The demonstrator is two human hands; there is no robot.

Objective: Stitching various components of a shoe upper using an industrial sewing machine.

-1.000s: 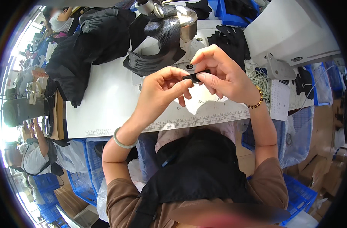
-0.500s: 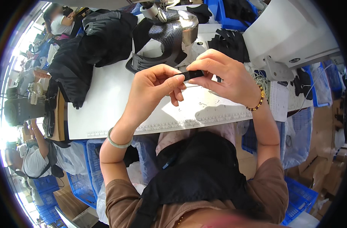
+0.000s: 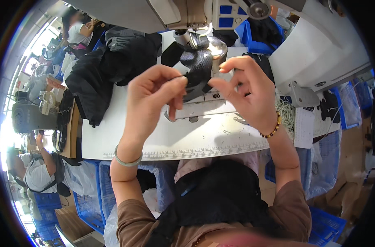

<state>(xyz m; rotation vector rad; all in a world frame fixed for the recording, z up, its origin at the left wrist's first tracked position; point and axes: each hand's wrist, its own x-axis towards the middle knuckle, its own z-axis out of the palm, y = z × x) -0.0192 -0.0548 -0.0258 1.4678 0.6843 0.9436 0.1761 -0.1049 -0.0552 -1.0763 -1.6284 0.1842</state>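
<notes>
My left hand is closed in a pinch over the white table. At its fingertips is a short black strap, hard to separate from the dark fabric behind it. My right hand stands a little apart to the right, thumb and forefinger spread, other fingers partly curled, nothing visible between them. Just beyond both hands, a black curved fabric piece lies at the sewing machine's shiny metal arm, under the needle area. My left hand hides part of its near end.
A heap of black fabric pieces covers the table's left back. At right are a tangle of pale cord and a white machine housing. A blue bin stands behind. A ruler strip edges the table. Two people sit at left.
My right hand has let go of the black strap and moved slightly right, opening. My left hand has drawn a little left, still pinching. The view has tilted up, showing more of the sewing machine.
</notes>
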